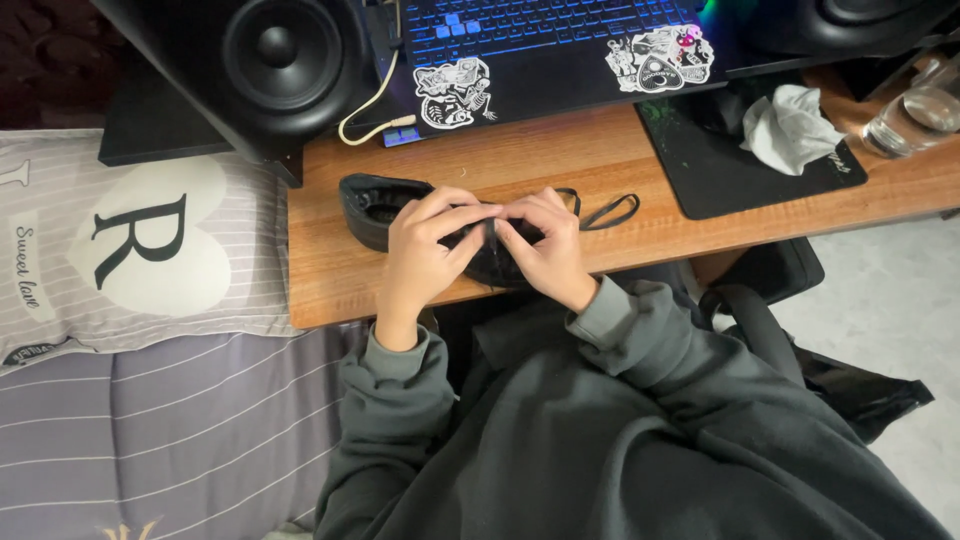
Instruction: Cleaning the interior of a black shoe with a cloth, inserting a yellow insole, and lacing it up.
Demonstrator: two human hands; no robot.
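Both hands pinch a black padded eye mask (480,240) at the wooden desk's (560,160) front edge; left hand (420,255) and right hand (550,250) fingers are clamped on its middle; its strap (610,210) trails right; tugging unevenly could probably tear the fabric.

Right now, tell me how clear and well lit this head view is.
Head view: even, soft light on the desk, sharp focus on both hands; the black mask loses detail in darkness; keyboard glows blue; the glass shows small glints.
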